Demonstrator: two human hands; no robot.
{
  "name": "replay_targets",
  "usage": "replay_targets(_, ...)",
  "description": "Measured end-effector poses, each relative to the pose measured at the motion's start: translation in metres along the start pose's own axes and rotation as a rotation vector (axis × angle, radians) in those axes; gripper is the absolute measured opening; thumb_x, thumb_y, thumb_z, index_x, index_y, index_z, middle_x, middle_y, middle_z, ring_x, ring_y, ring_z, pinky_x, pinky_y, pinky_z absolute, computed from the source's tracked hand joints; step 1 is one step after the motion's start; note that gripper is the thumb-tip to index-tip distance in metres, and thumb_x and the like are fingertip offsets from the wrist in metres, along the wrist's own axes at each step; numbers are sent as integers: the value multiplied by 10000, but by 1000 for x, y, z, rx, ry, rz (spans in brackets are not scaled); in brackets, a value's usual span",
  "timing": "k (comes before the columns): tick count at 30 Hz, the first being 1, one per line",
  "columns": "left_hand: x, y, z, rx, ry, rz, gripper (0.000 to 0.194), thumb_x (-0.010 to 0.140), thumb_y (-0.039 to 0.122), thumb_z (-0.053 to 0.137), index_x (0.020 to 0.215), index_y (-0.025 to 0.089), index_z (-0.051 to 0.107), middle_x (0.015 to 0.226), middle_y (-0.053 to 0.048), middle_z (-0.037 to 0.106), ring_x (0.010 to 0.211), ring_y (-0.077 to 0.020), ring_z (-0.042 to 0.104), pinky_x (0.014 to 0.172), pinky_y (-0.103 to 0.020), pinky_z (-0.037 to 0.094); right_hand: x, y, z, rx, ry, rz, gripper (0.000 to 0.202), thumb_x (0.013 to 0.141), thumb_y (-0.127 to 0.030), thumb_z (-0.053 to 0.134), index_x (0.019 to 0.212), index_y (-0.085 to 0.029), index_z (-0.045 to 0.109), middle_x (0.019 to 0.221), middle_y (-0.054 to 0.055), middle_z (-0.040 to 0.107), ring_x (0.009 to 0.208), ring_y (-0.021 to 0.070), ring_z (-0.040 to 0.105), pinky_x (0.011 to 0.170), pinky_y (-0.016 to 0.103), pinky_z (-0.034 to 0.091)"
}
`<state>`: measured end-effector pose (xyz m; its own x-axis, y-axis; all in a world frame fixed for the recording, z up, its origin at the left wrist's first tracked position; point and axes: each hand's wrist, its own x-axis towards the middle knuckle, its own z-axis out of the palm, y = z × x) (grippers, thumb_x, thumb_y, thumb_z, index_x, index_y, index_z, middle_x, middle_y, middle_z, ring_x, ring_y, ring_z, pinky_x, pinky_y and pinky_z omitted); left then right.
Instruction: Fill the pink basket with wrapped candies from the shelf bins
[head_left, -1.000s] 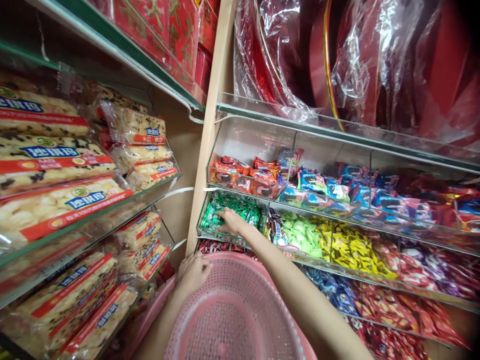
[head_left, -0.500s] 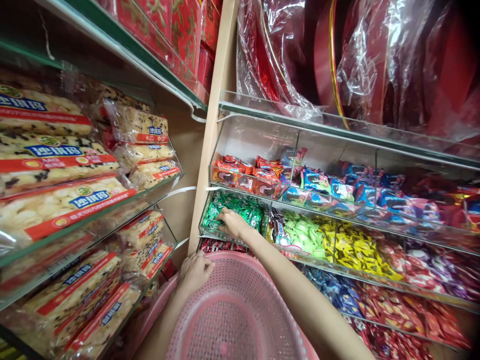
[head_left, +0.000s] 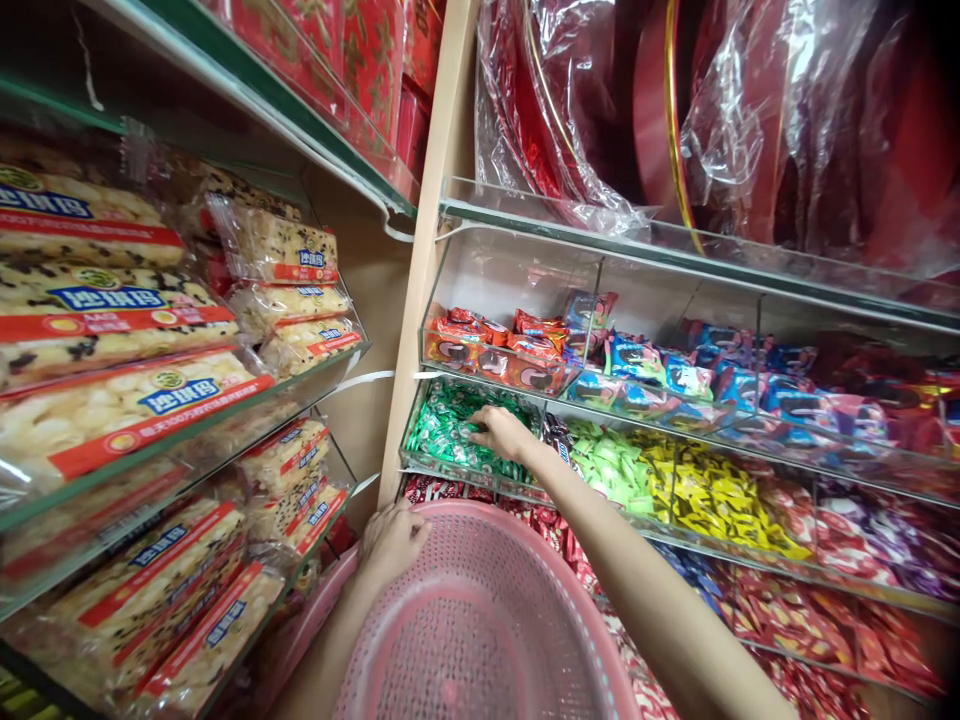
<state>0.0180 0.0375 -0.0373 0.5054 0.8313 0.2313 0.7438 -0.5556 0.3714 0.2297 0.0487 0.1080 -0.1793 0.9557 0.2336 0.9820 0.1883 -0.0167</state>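
A pink perforated plastic basket (head_left: pixel 469 600) sits low in front of me, with no items visible inside it. My left hand (head_left: pixel 394 545) is closed over its far left rim. In the upper left compartment of the candy shelf, my right hand (head_left: pixel 502 432) reaches among small green-wrapped candies (head_left: pixel 442 425). Its fingers are loosely bent and apart, tips at the candies, and I see nothing held in them. Dark-wrapped bars (head_left: pixel 556 438) and light-green packets (head_left: pixel 607 465) lie just right of this hand.
Yellow-wrapped candies (head_left: pixel 697 495) fill a compartment farther right. Red packets (head_left: pixel 536 340) and blue packets (head_left: pixel 634 355) lie one tier up. Packaged puffed-grain cakes (head_left: pixel 135 300) stack on glass shelves at the left. A wooden post (head_left: pixel 420 240) divides the two shelf units.
My right hand has shifted to the right across the green candies. My left hand and the basket have stayed in nearly the same place.
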Motion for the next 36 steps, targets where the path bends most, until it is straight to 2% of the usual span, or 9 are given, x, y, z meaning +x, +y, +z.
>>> replay_targets(5, 0, 0, 1, 7, 0, -4, 356, 870, 388, 422, 699, 204, 674, 883, -41, 609, 871, -156, 569, 724, -242, 367, -2, -1, 4, -125, -56, 31, 206, 789, -252, 604, 979, -216, 675, 991, 93, 652, 974, 236, 554, 768, 292, 389)
replay_targets(9, 1, -2, 2, 13, -1, 2, 343, 868, 377, 425, 703, 204, 672, 890, -44, 609, 884, -158, 569, 736, -242, 368, -1, -5, 10, -66, -75, 66, 198, 793, -241, 588, 969, -230, 675, 1002, 71, 649, 913, 209, 587, 685, 256, 385)
replay_targets(13, 1, -2, 3, 1, 0, 5, 345, 868, 373, 423, 700, 200, 670, 888, -45, 611, 872, -154, 568, 731, -242, 366, 1, -5, 14, -20, -57, 66, 188, 800, -232, 575, 958, -212, 675, 1022, 78, 642, 933, 209, 588, 703, 252, 384)
replay_targets(19, 0, 1, -1, -1, -21, -20, 352, 865, 383, 428, 694, 194, 670, 883, -41, 606, 852, -148, 564, 718, -238, 366, -2, -11, 17, 29, 10, 99, 355, 809, -207, 570, 1164, -208, 560, 1103, 93, 613, 991, 208, 572, 762, 258, 392)
replay_targets(28, 0, 2, -2, 3, -26, -26, 333, 867, 384, 434, 733, 209, 684, 894, -40, 606, 849, -148, 564, 729, -239, 373, -14, -10, 26, 49, 47, 75, 310, 869, -243, 507, 1164, -171, 569, 1078, 108, 555, 941, 185, 573, 801, 255, 390)
replay_targets(36, 0, 0, 1, -12, -19, -11, 339, 869, 382, 423, 759, 210, 694, 932, -56, 619, 923, -169, 567, 768, -249, 376, -14, -13, 30, 41, 66, 116, 302, 875, -366, 508, 1093, -173, 591, 1035, 95, 552, 896, 183, 580, 761, 257, 399)
